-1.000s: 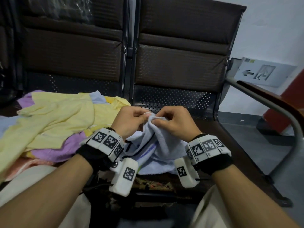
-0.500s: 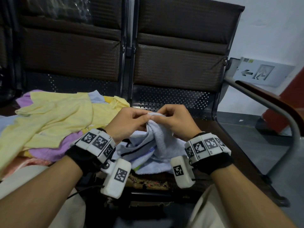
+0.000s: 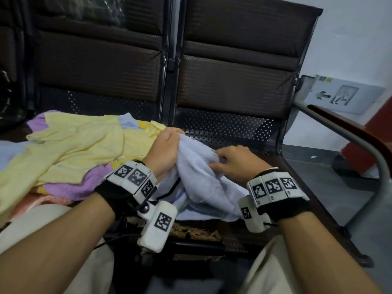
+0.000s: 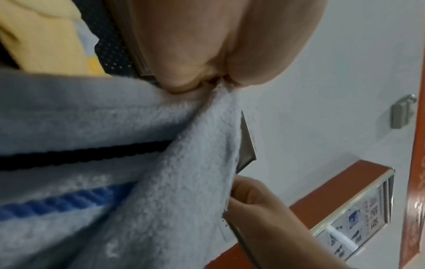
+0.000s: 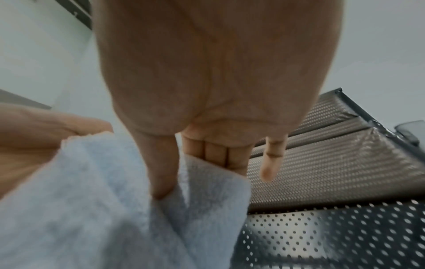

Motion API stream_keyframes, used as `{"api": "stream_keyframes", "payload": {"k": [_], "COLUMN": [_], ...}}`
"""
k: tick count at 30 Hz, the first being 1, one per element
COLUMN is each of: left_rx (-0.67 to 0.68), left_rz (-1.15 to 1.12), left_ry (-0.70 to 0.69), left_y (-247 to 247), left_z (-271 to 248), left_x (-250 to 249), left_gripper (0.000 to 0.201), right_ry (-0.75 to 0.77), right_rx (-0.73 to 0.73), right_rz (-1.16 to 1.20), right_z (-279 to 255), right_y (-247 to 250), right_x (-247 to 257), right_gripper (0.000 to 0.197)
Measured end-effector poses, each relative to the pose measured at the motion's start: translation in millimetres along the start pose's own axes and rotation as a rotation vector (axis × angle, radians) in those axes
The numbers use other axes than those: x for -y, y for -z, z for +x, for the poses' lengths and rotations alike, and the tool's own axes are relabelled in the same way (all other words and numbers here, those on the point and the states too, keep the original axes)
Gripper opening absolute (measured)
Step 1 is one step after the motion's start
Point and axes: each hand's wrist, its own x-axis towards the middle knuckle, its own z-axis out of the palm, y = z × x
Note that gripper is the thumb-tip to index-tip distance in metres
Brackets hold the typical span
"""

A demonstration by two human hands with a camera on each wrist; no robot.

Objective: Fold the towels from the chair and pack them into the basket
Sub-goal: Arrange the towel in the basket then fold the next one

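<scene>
From the head view, the pale blue towel [image 3: 203, 181] lies bunched on the seat of the right-hand chair [image 3: 233, 128], partly lifted between both hands; the left hand [image 3: 164, 148] pinches its upper edge near the far corner, while the right hand [image 3: 235, 164] grips the same edge lower and nearer, thumb on top of the cloth. A heap of unfolded towels [image 3: 70, 153], yellow, purple and blue, covers the neighbouring seat, and no basket shows anywhere. In the left wrist view, the left hand [image 4: 216, 54] has its fingers curled tight, the towel [image 4: 115, 163] bunched into the pinch, its black and blue stripes running off below, and the right hand [image 4: 260, 216] sits at the edge lower down. In the right wrist view, the right hand [image 5: 214, 81] presses its thumb down onto the towel [image 5: 103, 209] against three fingers closed behind the fold, the little finger spread free. The step looks like finding the corners: to do it well, slide each pinch outward along the hem until it reaches a true corner, then pull the edge taut before folding
</scene>
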Motion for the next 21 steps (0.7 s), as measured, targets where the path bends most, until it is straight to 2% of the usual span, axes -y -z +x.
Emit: {"api": "stream_keyframes", "payload": {"k": [3,5,6,7,9,12,14,17,19,21], "left_rx": [-0.026,0.007,0.056,0.126,0.280,0.407,0.421,0.393,0.346,0.304], "left_rz": [0.115,0.173,0.200,0.233,0.297,0.419,0.484,0.532,0.651,0.662], "left_ry": [-0.097,-0.156,-0.178,-0.212,-0.299,-0.363,-0.369,-0.340,-0.415,-0.441], "left_y": [2.9,6.1,7.2,7.6,9.0,12.8,14.5,18.3,23.2,29.5], "left_z": [3.0,3.8,2.0,-1.2,-9.2,-13.5,-11.7,-11.6,-14.1,-19.9], "left_x": [-3.6,-7.4,-9.9,-12.9,-19.4,-30.5,-36.8,-42.4,-44.6,-57.1], "left_gripper": [0.028,0.029,0.028,0.026,0.018,0.029,0.038,0.046,0.038,0.024], "right_ry": [0.016,0.008,-0.004,-0.010,-0.029,-0.037,-0.018,0.018,0.012,-0.028], "right_rx": [-0.167,-0.238,-0.232,-0.218,-0.205,-0.329,-0.427,-0.418,-0.389,-0.399], "right_rz": [0.066,0.173,0.167,0.128,0.057,0.089,0.092,0.100,0.188,0.275], "right_z": [-2.6,-6.8,-8.3,-10.0,-12.4,-14.1,-15.2,-18.1,-22.3,-28.6], "right_y": [4.4,8.7,10.1,11.6,13.5,21.3,31.9,44.9,54.7,67.5], "right_x": [1.9,1.1,0.5,2.0,4.1,3.5,4.3,4.4,6.0,8.0], "right_gripper": [0.018,0.045,0.050,0.042,0.011,0.009,0.007,0.016,0.019,0.018]}}
